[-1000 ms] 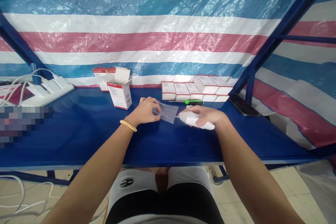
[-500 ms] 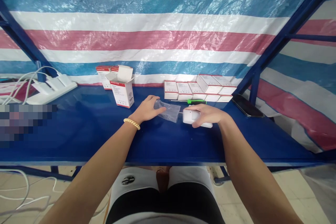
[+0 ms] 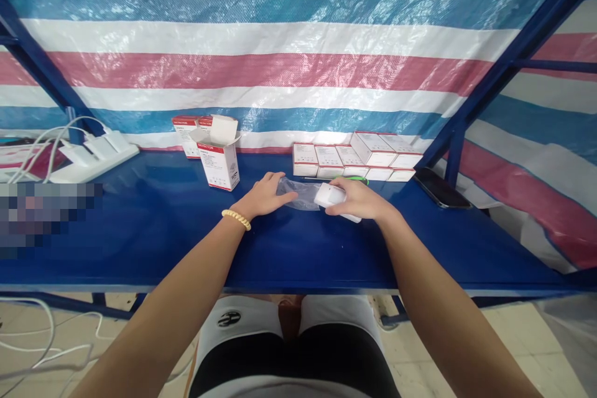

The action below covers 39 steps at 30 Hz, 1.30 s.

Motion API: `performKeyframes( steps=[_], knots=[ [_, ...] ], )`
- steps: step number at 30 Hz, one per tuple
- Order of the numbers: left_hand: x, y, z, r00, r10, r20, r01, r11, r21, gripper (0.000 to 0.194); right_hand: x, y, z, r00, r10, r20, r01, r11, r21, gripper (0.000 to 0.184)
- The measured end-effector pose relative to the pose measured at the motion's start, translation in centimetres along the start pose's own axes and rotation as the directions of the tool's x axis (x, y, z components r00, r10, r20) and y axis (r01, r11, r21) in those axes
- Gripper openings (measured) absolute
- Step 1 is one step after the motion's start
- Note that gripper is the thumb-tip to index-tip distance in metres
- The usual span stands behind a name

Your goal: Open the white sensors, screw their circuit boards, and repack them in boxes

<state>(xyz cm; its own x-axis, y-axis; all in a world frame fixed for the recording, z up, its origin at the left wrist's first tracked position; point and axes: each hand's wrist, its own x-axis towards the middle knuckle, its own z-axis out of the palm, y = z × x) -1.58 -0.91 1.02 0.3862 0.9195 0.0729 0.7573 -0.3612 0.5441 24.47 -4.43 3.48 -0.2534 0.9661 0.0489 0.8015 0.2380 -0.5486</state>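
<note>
White device (image 3: pixel 330 195) jutted from the clasping right hand (image 3: pixel 361 200) toward the bag (image 3: pixel 304 196); whether the left hand (image 3: pixel 263 195) gripped that was unclear.

Single view from a camera on the wearer's head, facing forward and steeply down across the surface (image 3: pixel 298 255) from above its near edge. The left hand (image 3: pixel 261 196) and right hand (image 3: pixel 361 199) lie at arm's reach, mid-frame. The lap (image 3: pixel 298 348) shows below the near edge, a striped sheet (image 3: pixel 261 68) beyond the far edge; the frame cuts off the near left corner.
</note>
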Motion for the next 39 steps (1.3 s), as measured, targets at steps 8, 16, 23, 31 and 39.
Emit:
performKeyframes(
  steps=[8, 16, 23, 31, 39],
  knots=[
    [0.0, 0.3, 0.2, 1.000, -0.001, -0.006, 0.001, 0.999, 0.045, 0.067, -0.1, 0.1, 0.0, 0.988, -0.115, 0.106, 0.102, 0.987, 0.123, 0.062],
    [0.3, -0.1, 0.7, 0.999, 0.038, -0.022, -0.035, 0.994, 0.101, 0.058, 0.0, -0.2, 0.5, 0.993, 0.109, -0.034, -0.098, 0.966, 0.240, 0.106],
    [0.4, -0.2, 1.0, 0.998, 0.040, -0.051, -0.035, 0.995, 0.090, 0.057, 0.3, 0.1, 0.8, 0.998, 0.050, -0.031, -0.041, 0.972, 0.233, 0.091],
    [1.7, -0.7, 0.9, 0.942, -0.068, -0.328, -0.015, 0.970, -0.244, 0.025, 0.5, 0.6, 1.1, 0.987, -0.158, 0.028, 0.158, 0.987, -0.012, 0.096],
    [1.9, 0.0, 0.2, 0.893, -0.383, -0.238, -0.037, 0.464, -0.885, 0.011, 0.6, 0.9, 1.7, 0.941, -0.334, -0.042, 0.335, 0.942, 0.002, 0.081]
  ],
)
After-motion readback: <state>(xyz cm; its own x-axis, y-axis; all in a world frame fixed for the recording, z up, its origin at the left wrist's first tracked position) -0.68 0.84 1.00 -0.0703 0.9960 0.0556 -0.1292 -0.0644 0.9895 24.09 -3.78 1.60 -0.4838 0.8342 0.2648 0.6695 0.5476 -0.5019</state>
